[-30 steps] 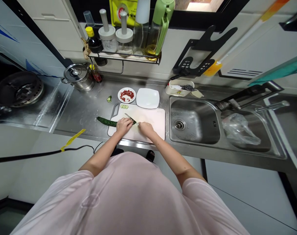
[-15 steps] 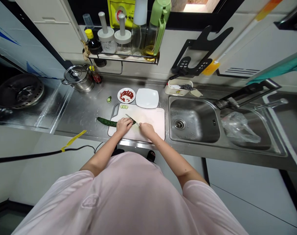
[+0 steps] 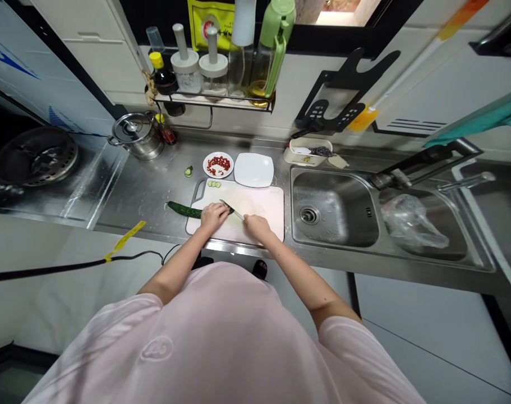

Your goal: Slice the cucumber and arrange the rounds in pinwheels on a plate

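Note:
A long green cucumber (image 3: pixel 183 210) lies across the left part of a white cutting board (image 3: pixel 263 210), its far left end sticking out over the counter. My left hand (image 3: pixel 213 217) is closed over the cucumber near its right end. In my right hand (image 3: pixel 256 227) is the handle of a knife (image 3: pixel 237 214), whose blade slants up and left against the cucumber's cut end, close to my left fingertips. A few cucumber slices (image 3: pixel 213 184) lie in a row at the board's upper left.
Behind the board stand a plate of chopped red pieces (image 3: pixel 211 172) and a white plate (image 3: pixel 253 170). Cucumber scraps (image 3: pixel 188 171) lie on the counter. A lidded pot (image 3: pixel 138 137) and a pan (image 3: pixel 34 154) are at left, a sink (image 3: pixel 335 207) at right, and a bottle rack (image 3: pixel 213 101) above.
My right hand and the knife have shifted slightly to the right. My left hand stays on the cucumber. The whole view has moved a little.

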### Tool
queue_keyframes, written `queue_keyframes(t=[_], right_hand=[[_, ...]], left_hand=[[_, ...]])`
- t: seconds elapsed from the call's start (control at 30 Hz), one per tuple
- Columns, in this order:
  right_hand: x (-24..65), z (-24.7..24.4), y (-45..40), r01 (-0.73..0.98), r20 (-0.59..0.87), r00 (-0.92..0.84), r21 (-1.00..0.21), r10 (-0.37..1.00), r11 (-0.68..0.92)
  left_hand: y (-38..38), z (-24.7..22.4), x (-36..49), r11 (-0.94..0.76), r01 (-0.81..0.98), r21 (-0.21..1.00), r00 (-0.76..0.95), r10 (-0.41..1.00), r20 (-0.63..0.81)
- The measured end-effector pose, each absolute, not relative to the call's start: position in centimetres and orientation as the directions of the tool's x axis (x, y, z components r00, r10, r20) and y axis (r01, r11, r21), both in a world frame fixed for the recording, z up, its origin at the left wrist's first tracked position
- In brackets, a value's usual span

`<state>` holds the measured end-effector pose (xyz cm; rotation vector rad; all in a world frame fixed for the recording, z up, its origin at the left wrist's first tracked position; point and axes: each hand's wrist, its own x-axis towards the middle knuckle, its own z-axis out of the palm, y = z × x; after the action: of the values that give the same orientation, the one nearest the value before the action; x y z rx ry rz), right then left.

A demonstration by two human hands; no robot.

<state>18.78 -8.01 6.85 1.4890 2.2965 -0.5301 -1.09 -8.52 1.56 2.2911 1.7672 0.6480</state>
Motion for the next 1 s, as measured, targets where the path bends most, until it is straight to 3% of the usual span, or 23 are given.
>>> queue_keyframes(t=[0.33, 1.0], right_hand=[[16.0, 7.1, -6.2, 0.916, -0.441, -0.402, -0.183, 0.802, 0.358], [21.1, 7.1, -10.0, 0.933, -0.503, -0.350, -0.113, 0.790, 0.341]], left_hand=[[-8.5, 1.6, -1.1, -0.271, 0.885, 0.380, 0.196, 0.955, 0.224], [-8.6, 1.7, -1.0, -0.267, 0.875, 0.404, 0.182, 0.954, 0.236]])
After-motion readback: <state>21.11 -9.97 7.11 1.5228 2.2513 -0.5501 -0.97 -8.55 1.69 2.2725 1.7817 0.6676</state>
